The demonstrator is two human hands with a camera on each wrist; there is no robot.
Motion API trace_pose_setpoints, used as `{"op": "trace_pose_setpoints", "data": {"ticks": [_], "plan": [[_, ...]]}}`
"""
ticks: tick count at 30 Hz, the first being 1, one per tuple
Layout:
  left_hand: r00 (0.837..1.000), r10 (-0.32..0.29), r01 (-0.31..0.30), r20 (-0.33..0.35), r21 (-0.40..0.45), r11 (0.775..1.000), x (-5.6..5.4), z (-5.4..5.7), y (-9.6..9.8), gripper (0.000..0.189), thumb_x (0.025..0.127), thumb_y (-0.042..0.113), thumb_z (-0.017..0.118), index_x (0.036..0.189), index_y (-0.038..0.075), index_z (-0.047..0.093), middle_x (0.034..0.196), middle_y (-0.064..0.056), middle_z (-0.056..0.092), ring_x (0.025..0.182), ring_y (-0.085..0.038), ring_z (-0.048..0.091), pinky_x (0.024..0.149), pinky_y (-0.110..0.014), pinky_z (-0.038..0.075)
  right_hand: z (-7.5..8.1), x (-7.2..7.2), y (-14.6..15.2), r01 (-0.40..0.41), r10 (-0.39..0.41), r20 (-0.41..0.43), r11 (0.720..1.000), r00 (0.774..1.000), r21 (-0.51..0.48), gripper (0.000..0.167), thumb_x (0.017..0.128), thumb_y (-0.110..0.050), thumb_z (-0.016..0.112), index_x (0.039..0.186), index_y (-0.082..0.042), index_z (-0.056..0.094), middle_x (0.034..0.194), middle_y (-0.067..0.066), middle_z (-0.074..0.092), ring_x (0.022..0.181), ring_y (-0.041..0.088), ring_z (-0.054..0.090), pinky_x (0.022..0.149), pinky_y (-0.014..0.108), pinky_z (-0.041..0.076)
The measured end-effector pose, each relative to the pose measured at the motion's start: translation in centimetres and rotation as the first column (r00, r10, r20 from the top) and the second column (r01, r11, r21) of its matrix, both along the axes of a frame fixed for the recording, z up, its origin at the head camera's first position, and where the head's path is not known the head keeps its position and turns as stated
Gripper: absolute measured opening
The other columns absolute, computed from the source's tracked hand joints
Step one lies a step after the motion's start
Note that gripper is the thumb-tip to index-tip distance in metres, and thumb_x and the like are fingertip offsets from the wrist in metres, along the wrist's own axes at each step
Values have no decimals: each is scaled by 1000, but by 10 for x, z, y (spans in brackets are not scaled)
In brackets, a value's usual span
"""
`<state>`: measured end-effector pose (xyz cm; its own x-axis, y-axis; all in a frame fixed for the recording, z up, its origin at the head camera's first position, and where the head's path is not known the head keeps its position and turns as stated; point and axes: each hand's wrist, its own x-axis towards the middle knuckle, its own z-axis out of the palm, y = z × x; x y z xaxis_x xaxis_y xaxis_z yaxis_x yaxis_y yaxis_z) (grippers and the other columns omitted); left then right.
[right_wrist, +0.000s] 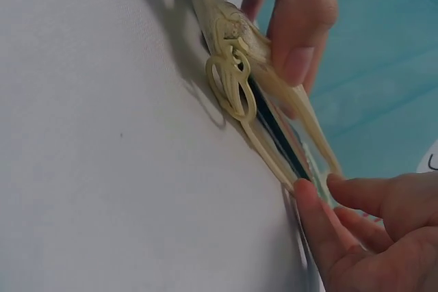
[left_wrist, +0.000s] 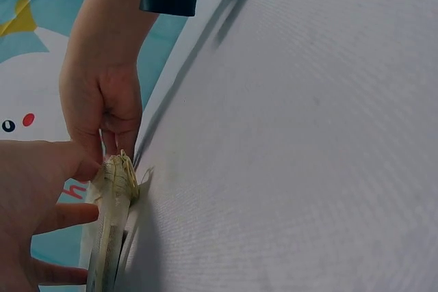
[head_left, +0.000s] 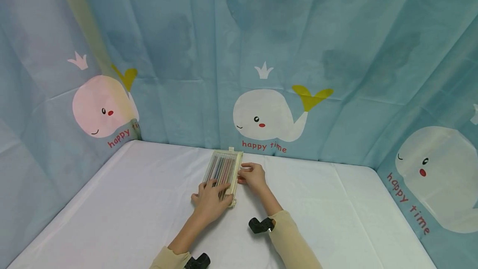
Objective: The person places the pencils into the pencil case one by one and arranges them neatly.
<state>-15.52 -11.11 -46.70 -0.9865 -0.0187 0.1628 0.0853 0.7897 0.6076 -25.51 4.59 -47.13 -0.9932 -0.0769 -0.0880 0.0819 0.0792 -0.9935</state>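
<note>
A clear zippered pencil case (head_left: 222, 163) with cream edges lies on the white-covered table, with several slim coloured pens showing through it. My left hand (head_left: 212, 201) rests across its near half, fingers spread and thumb at the right edge. On that right side my right hand (head_left: 254, 177) pinches the edge between thumb and fingertips. In the right wrist view the zipper side gapes, and dark and reddish pens (right_wrist: 274, 117) show inside. The cream zipper pull (right_wrist: 234, 87) hangs at the near end. My right fingertips (right_wrist: 306, 193) sit right at the gaping edge.
The white tablecloth (head_left: 358, 211) stretches around the case. Behind and at both sides hangs a blue curtain (head_left: 179, 107) with printed whales, close to the table's far edge. A black wrist camera (head_left: 261, 225) is strapped to the right wrist, another black one (head_left: 198, 261) to the left.
</note>
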Motion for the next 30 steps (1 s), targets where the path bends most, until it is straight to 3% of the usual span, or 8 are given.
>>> {"op": "trace_pose_setpoints", "data": {"ticks": [9,19,30], "plan": [[1000,-8,8,-3,-21,1000,-1,0,0,42,95,37,74,130,16,77,147,-27,54,134,-56,41,91,-77,33,5,5,15,-5,5,-21,1000,1000,10,37,97,6,67,133,15,63,108,30,73,77,23,77,71,32,63],[999,-31,32,24,-70,997,0,1,-1,38,101,40,69,131,19,77,151,-28,51,137,-59,38,93,-80,32,15,17,37,-18,19,-49,1000,999,25,38,98,4,68,133,16,62,106,27,73,87,29,77,76,37,64],[1000,-19,18,-7,-95,995,-1,-1,1,37,97,36,74,130,19,77,151,-28,51,135,-58,40,91,-78,33,18,26,62,15,-15,-27,1000,1000,-3,37,98,7,66,133,16,62,100,20,73,83,22,75,74,35,64]]}}
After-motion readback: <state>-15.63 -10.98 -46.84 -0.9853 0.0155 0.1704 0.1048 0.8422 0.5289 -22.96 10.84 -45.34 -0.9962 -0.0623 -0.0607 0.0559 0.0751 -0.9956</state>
